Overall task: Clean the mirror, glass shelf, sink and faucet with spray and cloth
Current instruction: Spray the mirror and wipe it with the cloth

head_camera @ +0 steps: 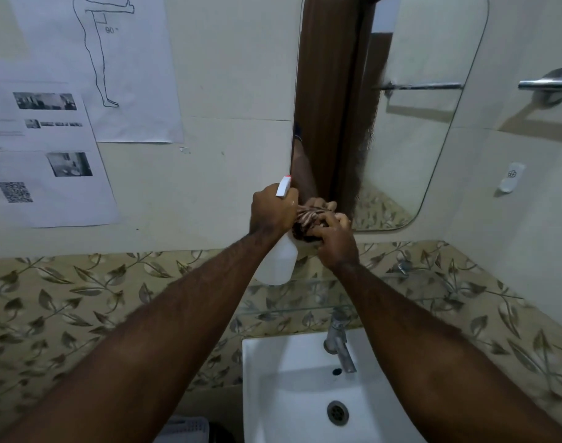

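My left hand point(271, 211) grips the neck of a white spray bottle point(279, 262), whose red-tipped nozzle point(284, 185) sits by the mirror's lower left corner. My right hand point(335, 243) clutches a bunched brown striped cloth point(307, 220) right beside the bottle, just below the mirror's bottom edge. The mirror point(410, 123) hangs above, tall with rounded corners. A glass shelf point(302, 297) runs under my hands. Below it stand the metal faucet point(338, 345) and the white sink point(292, 388) with its drain point(337, 412).
Printed paper sheets point(43, 148) are stuck to the wall at left. A chrome towel bar point(548, 84) is mounted on the right wall, with a small white holder point(509, 177) below it. Leaf-patterned tiles point(81, 292) band the wall. A white basket point(184, 430) sits beneath the sink's left side.
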